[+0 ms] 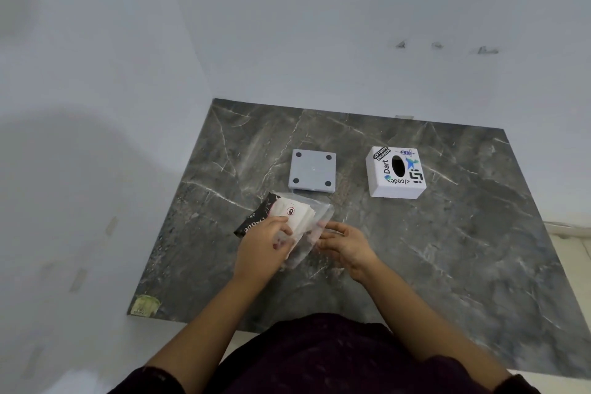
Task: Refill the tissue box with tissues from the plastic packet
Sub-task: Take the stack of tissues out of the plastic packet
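At the far left of the dark grey marble-patterned tabletop (447, 249), near its front corner, sits a small worn yellowish-green sticker (144, 305). Further right, near the middle of the surface, the clear plastic tissue packet with a black printed end (284, 217) lies tilted, its black end pointing left and its open transparent end pointing right and toward the person. A stack of white folded tissues (295, 216) shows through the film, with a small round red-and-black mark on top. The left hand (263, 245) rests on the packet's near side, its fingers curled and pressed onto the plastic over the tissues, holding the packet down against the table. Just to the right, the right hand (347, 246) has its fingers loosely spread, the fingertips touching the loose transparent flap at the packet's open end; whether it is pinching the film cannot be told. Behind the packet, just beyond its far edge, lies the flat grey square base panel with 4 dark round feet (312, 172), feet upward. Well apart to its right stands the white cube-shaped tissue box cover with a dark oval opening and coloured stickers (396, 173), opening facing up. Both forearms reach in from dark maroon sleeves (150, 382) at the bottom.
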